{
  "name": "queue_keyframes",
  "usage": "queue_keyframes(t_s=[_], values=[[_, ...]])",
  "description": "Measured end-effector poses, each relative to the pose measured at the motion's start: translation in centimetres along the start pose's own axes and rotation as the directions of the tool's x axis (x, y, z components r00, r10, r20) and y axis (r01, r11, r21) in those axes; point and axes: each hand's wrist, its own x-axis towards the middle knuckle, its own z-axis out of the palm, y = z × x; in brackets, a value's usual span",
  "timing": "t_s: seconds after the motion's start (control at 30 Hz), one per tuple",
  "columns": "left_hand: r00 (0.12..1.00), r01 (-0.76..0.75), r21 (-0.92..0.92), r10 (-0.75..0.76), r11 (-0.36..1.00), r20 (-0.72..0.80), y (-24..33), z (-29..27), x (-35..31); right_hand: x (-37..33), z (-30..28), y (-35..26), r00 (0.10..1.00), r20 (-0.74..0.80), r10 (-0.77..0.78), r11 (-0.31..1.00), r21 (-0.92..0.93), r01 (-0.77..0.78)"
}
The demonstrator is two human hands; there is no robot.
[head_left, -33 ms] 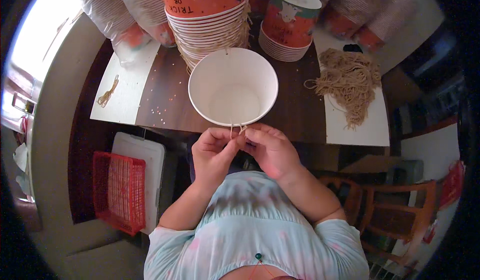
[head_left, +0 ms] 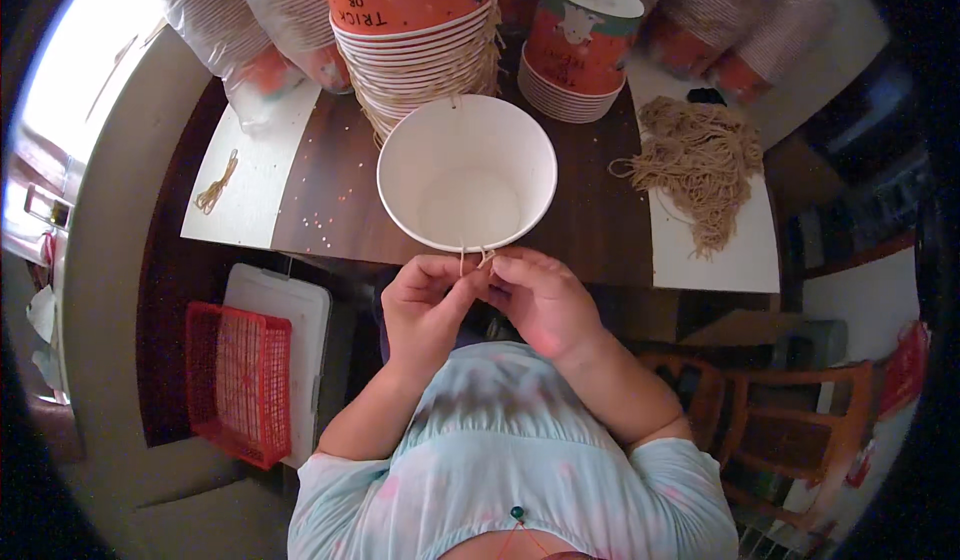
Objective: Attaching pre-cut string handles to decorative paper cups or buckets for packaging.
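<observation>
A white paper bucket (head_left: 440, 173) stands at the table's near edge, its open mouth tilted toward me. A thin beige string (head_left: 464, 260) comes through its near rim, and another bit of string shows at the far rim. My left hand (head_left: 425, 305) is closed, thumb and fingertips pinching the string just below the rim. Close against it, my right hand (head_left: 545, 300) is also closed in a pinch on the string. The fingertips meet and hide the string's ends, so I cannot tell whether it is knotted.
Behind the bucket rises a tall stack of orange printed buckets (head_left: 410, 0) with strings hanging off; a shorter upside-down stack (head_left: 580, 45) is right of it. A heap of beige strings (head_left: 700, 160) lies at right, a small bundle (head_left: 217, 182) at left. A red basket (head_left: 240, 385) is below left.
</observation>
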Motion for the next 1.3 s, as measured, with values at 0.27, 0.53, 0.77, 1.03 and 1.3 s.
queue_keyframes(t_s=[0.27, 0.53, 0.77, 1.03, 1.3], values=[[0.940, -0.336, 0.515, 0.319, 0.789, 0.124, -0.4, 0.1, -0.1, 0.0, -0.4, 0.4, 0.997, -0.047, 0.055, 0.994, 0.094, -0.050], [0.859, -0.491, 0.663, 0.442, 0.565, 0.259, 0.9, 0.7, 0.4, -0.4, -0.1, 0.5, 0.986, -0.107, -0.128, 0.980, -0.166, 0.110], [0.876, -0.476, 0.667, 0.372, 0.573, 0.306, 1.3, 0.2, 0.8, -0.6, 0.0, 0.0, 0.991, -0.117, -0.060, 0.988, -0.151, 0.042], [0.973, -0.224, 0.508, 0.163, 0.832, 0.163, 1.4, -0.6, 0.1, -0.4, -0.6, -0.5, 0.989, -0.138, 0.054, 0.992, -0.102, -0.068], [0.953, -0.213, 0.473, 0.076, 0.855, 0.292, 2.5, -0.5, 0.9, 0.6, -1.3, -0.6, 0.872, 0.063, -0.485, 0.320, -0.915, 0.244]])
